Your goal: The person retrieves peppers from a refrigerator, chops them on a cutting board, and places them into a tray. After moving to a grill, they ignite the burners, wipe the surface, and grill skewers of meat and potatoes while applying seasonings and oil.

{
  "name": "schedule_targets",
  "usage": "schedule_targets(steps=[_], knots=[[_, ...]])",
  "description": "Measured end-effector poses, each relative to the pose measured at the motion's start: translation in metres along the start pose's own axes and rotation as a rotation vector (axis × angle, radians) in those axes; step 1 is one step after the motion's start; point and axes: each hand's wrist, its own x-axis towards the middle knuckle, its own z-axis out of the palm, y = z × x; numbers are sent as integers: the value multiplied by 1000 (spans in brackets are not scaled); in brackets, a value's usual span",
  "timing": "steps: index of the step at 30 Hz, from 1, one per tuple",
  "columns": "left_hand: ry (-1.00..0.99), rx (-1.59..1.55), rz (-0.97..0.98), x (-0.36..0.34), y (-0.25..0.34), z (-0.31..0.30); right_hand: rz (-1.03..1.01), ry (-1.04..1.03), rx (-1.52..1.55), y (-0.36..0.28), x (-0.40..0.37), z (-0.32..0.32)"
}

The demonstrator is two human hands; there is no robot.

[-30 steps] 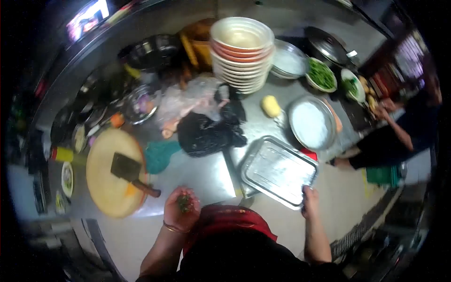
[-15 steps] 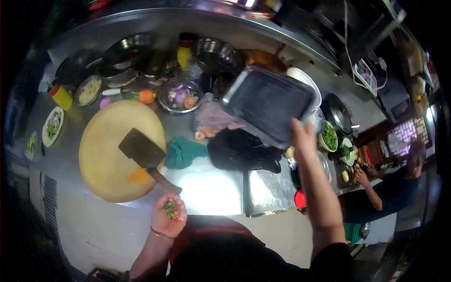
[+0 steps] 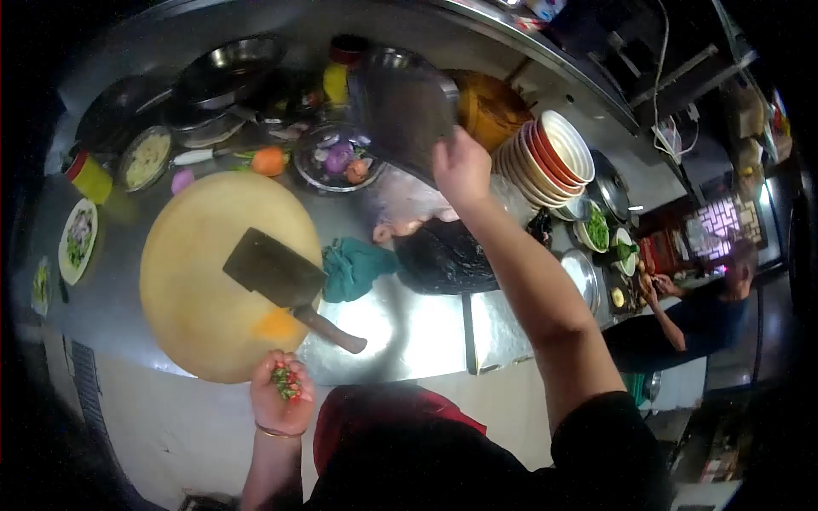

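My left hand is cupped palm up at the counter's front edge, holding chopped red and green chillies. In my right hand is the near right edge of a dark rectangular tray, raised over the back of the counter and blurred. A cleaver lies on the round chopping board, its wooden handle reaching past the board's edge near my left hand. An orange smear marks the board. Beside it lie a crumpled green cloth and a black plastic bag.
A glass bowl with onions, a carrot and a bowl of pale slices sit behind the board. Stacked bowls stand at right. Raw meat lies under the tray. Another person works at far right.
The tray in my right hand has swung left and back, uncovering the bowl stack. My left hand still holds the chopped chillies and sits slightly further left. The whole view has shifted a little.
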Motion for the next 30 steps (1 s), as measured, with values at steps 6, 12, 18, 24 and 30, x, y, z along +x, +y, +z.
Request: schedule_targets(steps=[6,12,18,24,30], knots=[[-104,81,-192,11,-36,20,497,54,594,-9,-85,-113],[-70,248,-296,18,-93,22,1186,-201,888,90,-304,-247],[66,472,-497,65,-248,18,1583,-17,751,165,-421,-264],[-98,678,-496,182,-404,-25,1076,-443,99,245,-400,-220],[-1327,2372,1016,262,-465,-25,733,-428,87,282,-389,-197]])
